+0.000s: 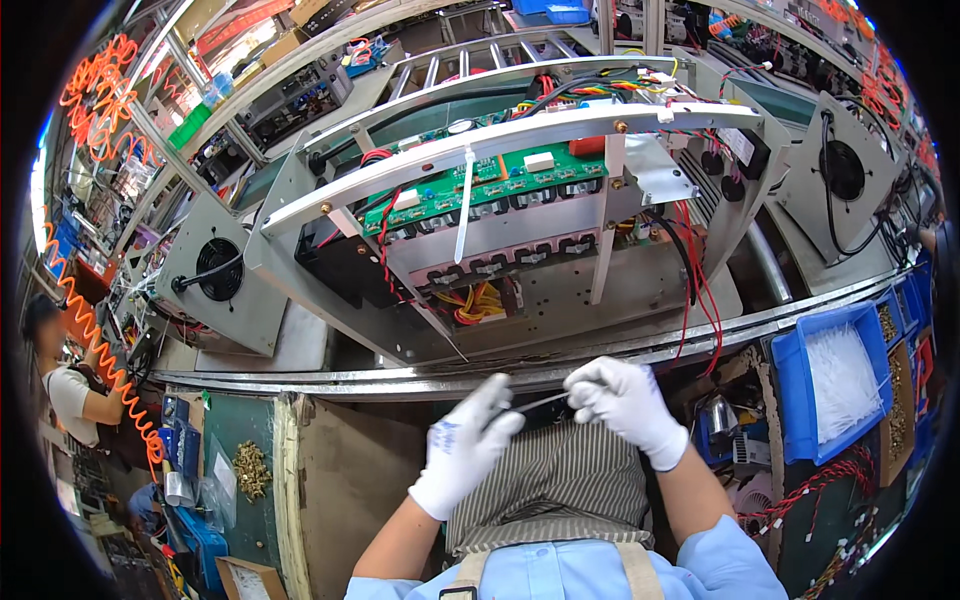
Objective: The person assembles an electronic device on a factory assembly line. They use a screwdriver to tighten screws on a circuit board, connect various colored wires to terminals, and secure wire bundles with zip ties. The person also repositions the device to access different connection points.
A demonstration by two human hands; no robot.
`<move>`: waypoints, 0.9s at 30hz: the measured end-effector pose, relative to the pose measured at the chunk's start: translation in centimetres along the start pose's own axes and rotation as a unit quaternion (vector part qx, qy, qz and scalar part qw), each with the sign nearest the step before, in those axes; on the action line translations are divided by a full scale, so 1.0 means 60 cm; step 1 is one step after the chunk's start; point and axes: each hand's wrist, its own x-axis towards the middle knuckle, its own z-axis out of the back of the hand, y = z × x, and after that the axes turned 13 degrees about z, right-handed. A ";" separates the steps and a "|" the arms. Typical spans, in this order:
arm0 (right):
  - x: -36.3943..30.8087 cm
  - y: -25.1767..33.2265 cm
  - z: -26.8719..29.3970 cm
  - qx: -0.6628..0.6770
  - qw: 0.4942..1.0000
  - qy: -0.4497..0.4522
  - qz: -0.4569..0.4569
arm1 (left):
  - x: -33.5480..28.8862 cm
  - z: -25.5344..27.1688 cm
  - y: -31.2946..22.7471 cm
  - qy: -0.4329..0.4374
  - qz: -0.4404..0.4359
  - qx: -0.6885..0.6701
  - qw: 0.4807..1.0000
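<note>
Both gloved hands pinch a thin white cable tie (543, 402) above the lap: the left hand (468, 443) closed on its near end, the right hand (628, 402) gripping the far end. Just beyond, on the worktop (330, 378), stands an open metal chassis (520, 300) with a green circuit board (470, 185); a blue bin (797, 390) of white ties sits right.

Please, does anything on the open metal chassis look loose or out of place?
One white cable tie hangs loose over the green circuit board, its tail uncut. Both gloved hands, left hand and right hand, hold another thin tie.
</note>
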 end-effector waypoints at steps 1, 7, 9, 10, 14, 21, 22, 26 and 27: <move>-0.003 -0.006 -0.013 0.012 1.000 0.013 0.009 | 0.008 0.001 -0.022 0.101 0.004 0.064 0.993; 0.041 -0.023 -0.022 -0.015 0.993 -0.025 0.116 | -0.004 0.041 -0.017 0.028 -0.100 -0.028 0.994; 0.102 -0.015 -0.030 -0.176 0.964 -0.008 0.200 | 0.028 0.063 -0.064 -0.073 -0.168 0.025 0.983; 0.130 -0.017 -0.043 -0.238 0.936 -0.002 0.259 | 0.047 0.068 -0.077 -0.117 -0.205 0.072 0.969; 0.190 0.014 -0.115 -0.298 0.938 0.069 0.164 | 0.118 0.074 0.007 -0.150 -0.045 0.031 0.987; 0.209 -0.041 -0.114 -0.060 0.966 0.074 0.239 | 0.125 0.066 0.010 -0.084 0.132 -0.247 0.956; 0.209 -0.047 -0.112 -0.023 0.963 0.066 0.259 | 0.125 0.066 0.010 -0.091 0.126 -0.239 0.959; 0.196 -0.046 -0.111 -0.159 0.952 0.044 0.260 | 0.135 0.058 -0.005 -0.096 0.133 -0.229 0.960; 0.192 -0.043 -0.117 -0.280 0.921 0.017 0.271 | 0.141 0.060 -0.019 -0.081 0.157 -0.231 0.957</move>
